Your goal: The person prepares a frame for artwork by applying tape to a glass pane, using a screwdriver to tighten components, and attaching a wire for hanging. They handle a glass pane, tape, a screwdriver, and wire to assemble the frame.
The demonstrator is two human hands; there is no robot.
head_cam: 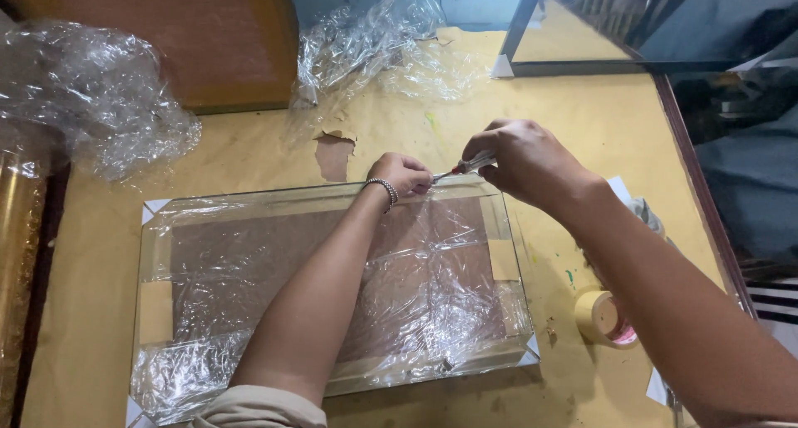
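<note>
A rectangular glass-like panel (158,253) wrapped in clear plastic film lies flat on the yellow paper-covered table (249,158), with white card corners and tape patches. My left hand (401,174), a bead bracelet on its wrist, presses on the panel's far edge with fingers curled. My right hand (525,158) grips a small cutter with a red and clear handle (467,166), its blade tip pointing left at the film beside my left hand's fingers.
A roll of tan masking tape (603,317) lies right of the panel. Crumpled clear film is heaped at the far left (91,95) and far middle (374,41). A brown board (199,37) and a dark framed pane (632,29) stand at the back.
</note>
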